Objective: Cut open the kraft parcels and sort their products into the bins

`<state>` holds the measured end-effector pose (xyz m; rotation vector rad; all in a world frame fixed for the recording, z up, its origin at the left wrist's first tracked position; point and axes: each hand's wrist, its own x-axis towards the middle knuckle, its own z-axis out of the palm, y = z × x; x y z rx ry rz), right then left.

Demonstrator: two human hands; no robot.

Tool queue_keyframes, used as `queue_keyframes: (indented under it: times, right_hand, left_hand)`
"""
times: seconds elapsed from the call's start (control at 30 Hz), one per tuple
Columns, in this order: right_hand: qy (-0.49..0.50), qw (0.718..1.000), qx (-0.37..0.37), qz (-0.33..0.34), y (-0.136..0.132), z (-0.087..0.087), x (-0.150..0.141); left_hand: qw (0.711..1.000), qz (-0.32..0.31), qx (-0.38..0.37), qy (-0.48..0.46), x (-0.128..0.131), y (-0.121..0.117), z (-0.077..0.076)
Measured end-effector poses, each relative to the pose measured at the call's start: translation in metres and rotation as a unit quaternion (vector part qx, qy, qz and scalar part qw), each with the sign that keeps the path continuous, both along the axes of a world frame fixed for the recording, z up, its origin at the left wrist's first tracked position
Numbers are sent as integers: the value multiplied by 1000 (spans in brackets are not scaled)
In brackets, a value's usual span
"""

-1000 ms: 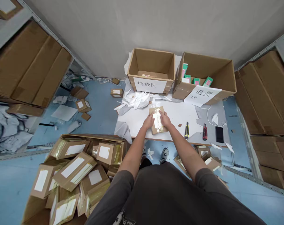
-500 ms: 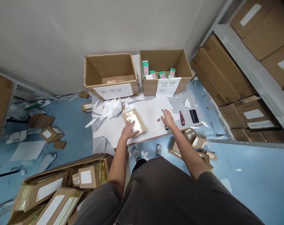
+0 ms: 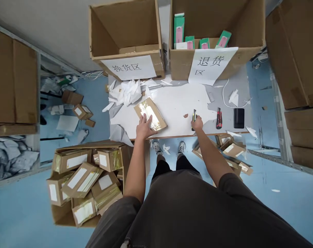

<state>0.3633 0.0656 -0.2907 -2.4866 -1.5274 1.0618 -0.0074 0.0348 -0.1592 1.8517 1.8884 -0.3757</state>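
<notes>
A small taped cardboard parcel (image 3: 158, 119) with a white label lies tilted at an angle on the white-covered table. My left hand (image 3: 144, 128) rests on its near left part, fingers spread over the top and thumb along the near edge. To the right, at the table's front edge, my right hand (image 3: 197, 123) is closed around a black-and-yellow utility knife (image 3: 194, 115), whose front end points away from me. A red-and-black utility knife (image 3: 219, 119) lies farther right. Left of the parcel's far end is a heap of torn white paper (image 3: 127, 92).
Two open cartons with paper signs, left carton (image 3: 127, 67) and right carton (image 3: 179, 63), stand at the back; the right holds green-and-pink boxes (image 3: 179, 31). A black device (image 3: 239, 118) lies at right. Lower left is a large carton (image 3: 62, 217) of parcels; flattened cardboard (image 3: 233, 150) lies below right.
My right hand, formerly spread over the table with the yellow-and-black knife beneath it, now grips that knife. My left hand stays on the parcel. The view has tilted downward.
</notes>
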Motion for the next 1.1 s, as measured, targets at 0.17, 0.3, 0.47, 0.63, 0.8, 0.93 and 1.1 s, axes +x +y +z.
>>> queue_keyframes:
  times: [0.17, 0.3, 0.47, 0.63, 0.8, 0.93, 1.1]
  right_hand:
    - [64, 996, 54, 12, 23, 39, -26]
    - [160, 975, 138, 72, 52, 92, -86]
    - [148, 945, 145, 253, 69, 145, -196]
    - [-41, 918, 43, 392, 66, 164, -277]
    - [-158, 885, -7, 438, 61, 167, -303]
    - [-176, 883, -10, 435, 56, 168, -301]
    - [-159, 890, 1, 427, 58, 166, -298]
  left_hand:
    - [997, 29, 3, -67, -12, 2, 7]
    - [989, 51, 64, -121, -44, 30, 9]
    - [990, 41, -7, -137, -79, 59, -3]
    - [992, 56, 1, -112, -88, 49, -12]
    - [983, 120, 2, -140, -80, 33, -14]
    - [982, 122, 17, -140, -78, 34, -12]
    - [989, 69, 6, -134, -77, 44, -10]
